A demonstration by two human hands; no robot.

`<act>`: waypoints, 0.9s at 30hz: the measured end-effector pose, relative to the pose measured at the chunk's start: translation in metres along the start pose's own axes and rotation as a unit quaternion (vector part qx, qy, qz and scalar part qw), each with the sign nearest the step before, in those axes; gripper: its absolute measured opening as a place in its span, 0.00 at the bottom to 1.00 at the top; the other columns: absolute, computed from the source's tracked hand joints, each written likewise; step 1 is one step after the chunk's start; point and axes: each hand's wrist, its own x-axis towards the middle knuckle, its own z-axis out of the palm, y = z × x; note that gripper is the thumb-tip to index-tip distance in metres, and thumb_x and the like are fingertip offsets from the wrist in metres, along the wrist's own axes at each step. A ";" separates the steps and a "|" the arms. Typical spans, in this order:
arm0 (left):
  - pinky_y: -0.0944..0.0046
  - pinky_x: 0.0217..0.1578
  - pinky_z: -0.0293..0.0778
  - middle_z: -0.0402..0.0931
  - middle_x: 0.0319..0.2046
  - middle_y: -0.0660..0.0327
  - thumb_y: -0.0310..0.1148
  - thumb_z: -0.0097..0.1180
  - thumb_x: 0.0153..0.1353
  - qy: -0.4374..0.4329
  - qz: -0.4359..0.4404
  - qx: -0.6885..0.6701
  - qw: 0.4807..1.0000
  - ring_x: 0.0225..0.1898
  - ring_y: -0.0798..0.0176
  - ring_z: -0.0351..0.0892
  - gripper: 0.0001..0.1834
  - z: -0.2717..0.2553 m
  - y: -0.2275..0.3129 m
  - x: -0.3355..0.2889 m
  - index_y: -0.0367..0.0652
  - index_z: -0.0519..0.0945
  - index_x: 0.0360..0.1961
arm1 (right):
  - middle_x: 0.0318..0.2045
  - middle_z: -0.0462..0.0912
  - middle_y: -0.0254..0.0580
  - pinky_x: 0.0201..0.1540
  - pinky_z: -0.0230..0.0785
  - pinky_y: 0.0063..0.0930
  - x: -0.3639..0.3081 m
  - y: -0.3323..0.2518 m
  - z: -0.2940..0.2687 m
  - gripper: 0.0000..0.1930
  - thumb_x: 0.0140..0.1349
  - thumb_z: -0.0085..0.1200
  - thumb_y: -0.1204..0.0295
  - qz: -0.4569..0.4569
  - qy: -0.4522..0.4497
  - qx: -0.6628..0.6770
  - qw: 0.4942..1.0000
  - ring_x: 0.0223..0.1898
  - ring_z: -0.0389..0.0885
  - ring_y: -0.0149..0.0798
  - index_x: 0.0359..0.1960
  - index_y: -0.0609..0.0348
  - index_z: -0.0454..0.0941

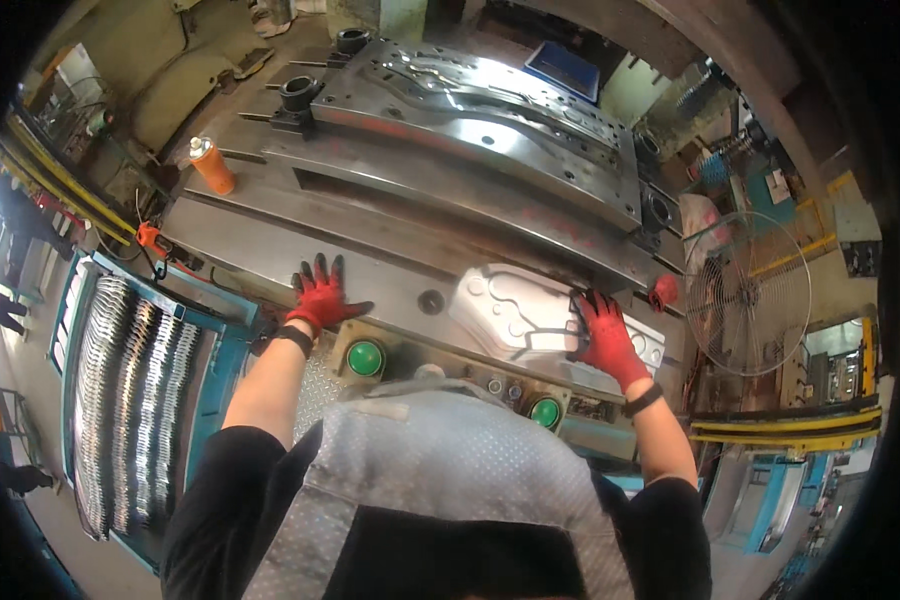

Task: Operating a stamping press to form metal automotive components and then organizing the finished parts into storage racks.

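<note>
My left hand [324, 298], in a red glove with dark fingertips, lies flat with its fingers spread on the bare metal press bed [230, 235]. It holds nothing. To its right, a shiny stamped metal panel [505, 305] with raised contours lies along the bed's near edge. My right hand [611, 345], gloved in the same red, rests on the panel's right part with outstretched fingers, covering some of it. Just below the hands is a control box [420, 358] with a green button [365, 358] at its left and another green button [545, 412] at its right.
A large steel die [490, 140] stands at the back of the bed. An orange spray can [212, 167] is at the left. A blue rack [215, 385] holds stacked metal parts. At the right stand a wire-caged fan [748, 290] and yellow-black bars [785, 428]. People appear far left.
</note>
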 end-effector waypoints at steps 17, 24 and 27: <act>0.32 0.60 0.24 0.27 0.68 0.43 0.77 0.47 0.38 0.004 0.019 -0.003 1.000 0.66 0.29 0.21 0.65 0.001 -0.005 0.002 0.49 0.37 0.69 | 0.53 0.70 0.53 0.57 0.63 0.36 0.291 0.027 -0.141 0.48 0.30 0.71 0.69 -0.201 0.200 0.112 0.952 0.55 0.68 0.51 0.60 0.59 0.62; 0.32 0.60 0.21 0.28 0.68 0.42 0.77 0.48 0.38 0.035 0.043 -0.018 0.998 0.66 0.29 0.21 0.65 0.005 -0.001 0.001 0.48 0.39 0.69 | 0.56 0.69 0.45 0.59 0.62 0.38 0.412 0.082 -0.103 0.35 0.43 0.66 0.70 -0.132 0.146 0.112 0.974 0.59 0.65 0.45 0.57 0.44 0.69; 0.32 0.59 0.20 0.28 0.68 0.41 0.77 0.48 0.38 0.021 0.015 -0.032 0.999 0.66 0.28 0.20 0.65 0.004 -0.007 -0.006 0.48 0.39 0.69 | 0.57 0.68 0.40 0.60 0.58 0.44 0.416 0.031 -0.074 0.28 0.51 0.60 0.70 -0.189 0.175 0.151 0.954 0.60 0.63 0.44 0.56 0.41 0.70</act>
